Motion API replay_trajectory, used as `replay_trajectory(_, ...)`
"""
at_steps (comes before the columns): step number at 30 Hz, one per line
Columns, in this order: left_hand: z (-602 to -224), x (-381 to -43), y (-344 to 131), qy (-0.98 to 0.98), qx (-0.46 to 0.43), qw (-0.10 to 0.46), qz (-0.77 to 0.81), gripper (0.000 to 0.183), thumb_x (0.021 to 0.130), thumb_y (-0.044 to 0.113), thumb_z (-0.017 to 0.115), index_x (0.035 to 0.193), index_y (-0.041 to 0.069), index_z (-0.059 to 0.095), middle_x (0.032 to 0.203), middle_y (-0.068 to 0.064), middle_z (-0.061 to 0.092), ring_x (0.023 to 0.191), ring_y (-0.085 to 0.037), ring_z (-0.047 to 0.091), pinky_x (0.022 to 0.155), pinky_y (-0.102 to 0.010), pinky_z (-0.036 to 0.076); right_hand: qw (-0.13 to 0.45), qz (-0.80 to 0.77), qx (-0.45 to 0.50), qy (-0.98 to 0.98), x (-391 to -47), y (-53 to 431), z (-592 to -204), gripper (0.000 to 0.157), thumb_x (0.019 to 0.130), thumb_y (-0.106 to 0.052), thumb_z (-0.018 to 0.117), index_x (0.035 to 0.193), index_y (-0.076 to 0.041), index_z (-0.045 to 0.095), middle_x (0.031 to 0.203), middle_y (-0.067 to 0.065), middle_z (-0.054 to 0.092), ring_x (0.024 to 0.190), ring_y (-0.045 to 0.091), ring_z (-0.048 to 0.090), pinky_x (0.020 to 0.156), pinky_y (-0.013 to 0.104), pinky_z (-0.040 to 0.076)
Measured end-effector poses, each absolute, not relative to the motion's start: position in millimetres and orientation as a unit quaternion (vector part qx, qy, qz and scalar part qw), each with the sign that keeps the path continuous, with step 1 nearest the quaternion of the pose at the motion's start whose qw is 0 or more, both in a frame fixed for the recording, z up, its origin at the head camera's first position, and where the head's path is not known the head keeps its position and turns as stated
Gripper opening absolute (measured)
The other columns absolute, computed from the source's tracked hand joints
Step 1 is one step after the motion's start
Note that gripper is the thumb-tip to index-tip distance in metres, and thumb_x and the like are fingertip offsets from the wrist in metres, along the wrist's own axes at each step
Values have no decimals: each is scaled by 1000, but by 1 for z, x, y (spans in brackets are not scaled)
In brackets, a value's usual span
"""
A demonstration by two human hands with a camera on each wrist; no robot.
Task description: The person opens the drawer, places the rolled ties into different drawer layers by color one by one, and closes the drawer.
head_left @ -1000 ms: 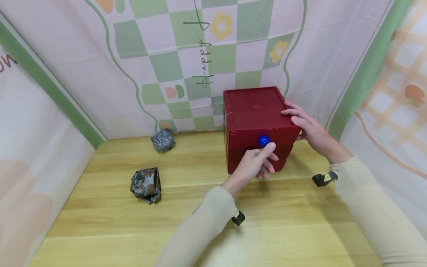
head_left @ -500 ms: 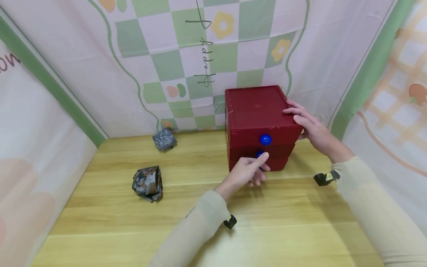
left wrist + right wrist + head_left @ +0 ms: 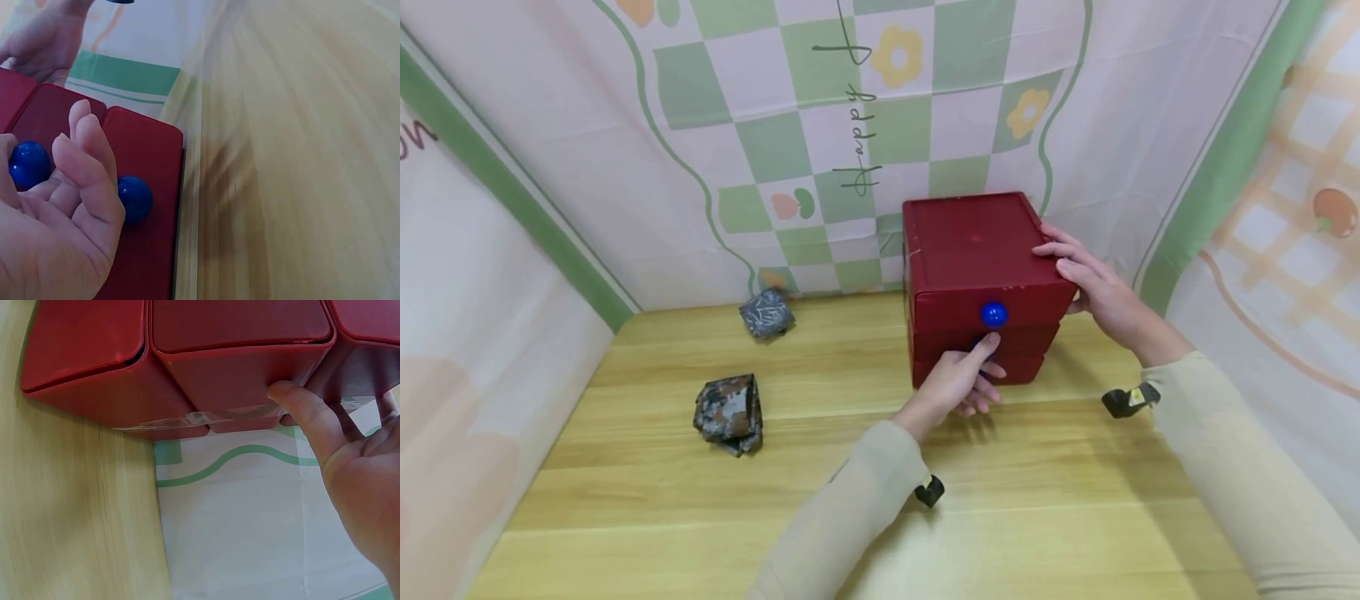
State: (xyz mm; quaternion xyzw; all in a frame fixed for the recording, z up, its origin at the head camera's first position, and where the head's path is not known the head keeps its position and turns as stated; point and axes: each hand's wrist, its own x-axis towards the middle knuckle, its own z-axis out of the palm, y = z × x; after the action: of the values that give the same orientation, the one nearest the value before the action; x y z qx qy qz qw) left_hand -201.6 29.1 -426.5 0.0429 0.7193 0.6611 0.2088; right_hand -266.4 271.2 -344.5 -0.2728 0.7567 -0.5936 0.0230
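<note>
Your left hand (image 3: pixel 951 383) has dropped from beside the top blue knob (image 3: pixel 994 314) to the middle knob (image 3: pixel 29 164), thumb and fingers curled around it. Your right hand (image 3: pixel 1105 292) rests, unclenched, against the three-o'clock edge of the red drawer chest (image 3: pixel 973 237), at your one o'clock.

The box (image 3: pixel 972 237) I'm touching looks like hard plastic, smooth with a soft sheen and pale scuffs along its top front edge. Its knobs (image 3: pixel 135 199) look like plastic too, but properly glossy, catching spots of light. Clear, shiny tape (image 3: pixel 199 418) runs wrinkled across its side. My table (image 3: pixel 647 500) has a smooth, satiny wood grain. The curtain (image 3: pixel 970 50) is creased, mostly matt cloth; my sleeves (image 3: pixel 850 508) are matt cloth too.
</note>
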Motion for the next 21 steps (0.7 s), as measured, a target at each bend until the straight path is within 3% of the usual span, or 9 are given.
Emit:
replay_trajectory(9,-428,-201,39,733,43,170,657,72,98,68,45,102,2,75,70,-7,72,50,-17,62,44,-28,43,23,-597,-275,753,-267,269,-342,41,111,-26,36,147,-12,50,169,-4,12,138,23,32,69,32,59)
replay_trajectory(21,-431,-197,42,737,39,171,653,73,98,69,44,103,4,74,70,-7,72,49,-17,61,43,-27,42,16,-586,-269,764,-265,271,-344,42,112,-28,35,147,-10,49,169,-5,13,137,22,34,70,33,60)
